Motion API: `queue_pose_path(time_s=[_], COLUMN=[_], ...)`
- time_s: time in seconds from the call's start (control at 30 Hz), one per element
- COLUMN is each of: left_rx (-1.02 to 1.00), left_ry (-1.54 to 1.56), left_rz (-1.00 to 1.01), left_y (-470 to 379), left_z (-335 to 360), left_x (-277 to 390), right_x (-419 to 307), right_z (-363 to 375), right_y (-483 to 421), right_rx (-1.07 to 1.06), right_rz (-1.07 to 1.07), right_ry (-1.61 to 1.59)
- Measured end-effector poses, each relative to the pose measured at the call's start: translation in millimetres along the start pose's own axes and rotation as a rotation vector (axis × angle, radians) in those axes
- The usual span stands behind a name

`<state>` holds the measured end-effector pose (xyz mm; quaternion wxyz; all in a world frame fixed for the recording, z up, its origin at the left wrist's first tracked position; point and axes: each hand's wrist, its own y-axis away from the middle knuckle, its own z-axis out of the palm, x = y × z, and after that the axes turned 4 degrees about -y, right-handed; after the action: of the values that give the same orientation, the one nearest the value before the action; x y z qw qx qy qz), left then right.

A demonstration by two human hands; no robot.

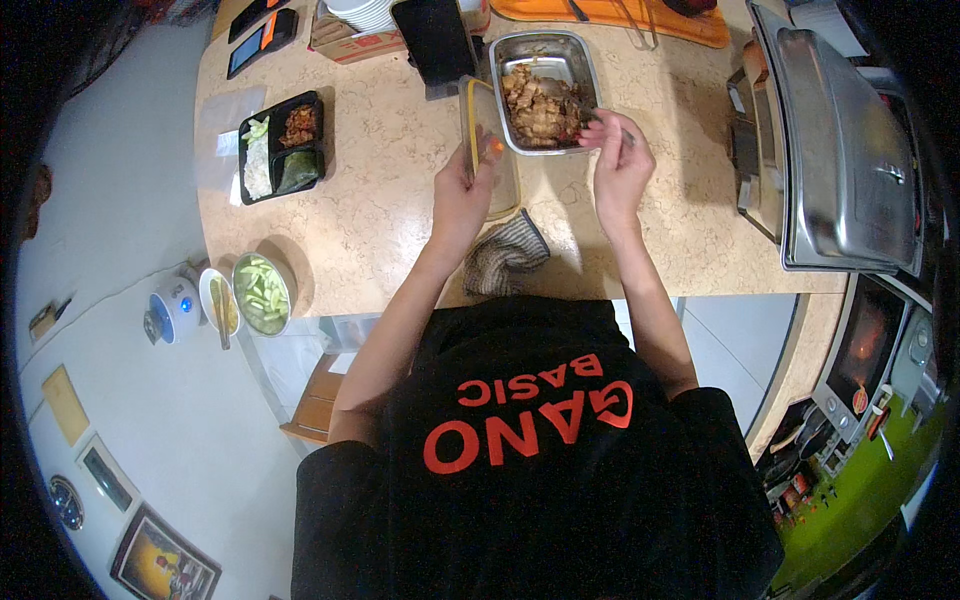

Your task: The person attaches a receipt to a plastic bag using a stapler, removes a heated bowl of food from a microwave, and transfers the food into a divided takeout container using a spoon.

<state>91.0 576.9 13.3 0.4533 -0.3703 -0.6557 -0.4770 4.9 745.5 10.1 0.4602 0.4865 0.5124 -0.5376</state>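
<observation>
My left hand (465,191) grips a clear lid with a yellow rim (513,184), tilted on its edge beside a rectangular stainless steel container (551,148). Browned, sliced meat (536,112) fills much of that container, leaving bare metal at its far end. My right hand (624,154) is over the container's near right corner, its fingers closed around a slim utensil (630,138). Most of the utensil is hidden by the fingers, so its kind is unclear. A striped cloth (510,251) lies crumpled on the counter below the lid.
On the left stands a black compartment tray (281,150) with rice, vegetables and meat. A bowl of cut green vegetables (261,294) is at the counter's edge. Behind are a dark phone or tablet (435,41) and an orange board (690,28). A steel chafing dish (847,150) stands right.
</observation>
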Motion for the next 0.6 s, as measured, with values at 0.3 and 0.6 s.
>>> queue_pose_path(time_s=[0.3, 0.6], left_rx=[0.114, 0.020], left_ry=[0.017, -0.016], left_rz=[0.054, 0.036], left_y=[3.8, 2.1], left_z=[6.0, 2.2], left_x=[-6.6, -6.9], right_x=[-0.1, 12.8], right_z=[-14.2, -11.9], right_y=[-4.8, 10.2], right_rx=[-0.117, -0.118], right_rz=[0.164, 0.110], right_ry=[-0.117, -0.204])
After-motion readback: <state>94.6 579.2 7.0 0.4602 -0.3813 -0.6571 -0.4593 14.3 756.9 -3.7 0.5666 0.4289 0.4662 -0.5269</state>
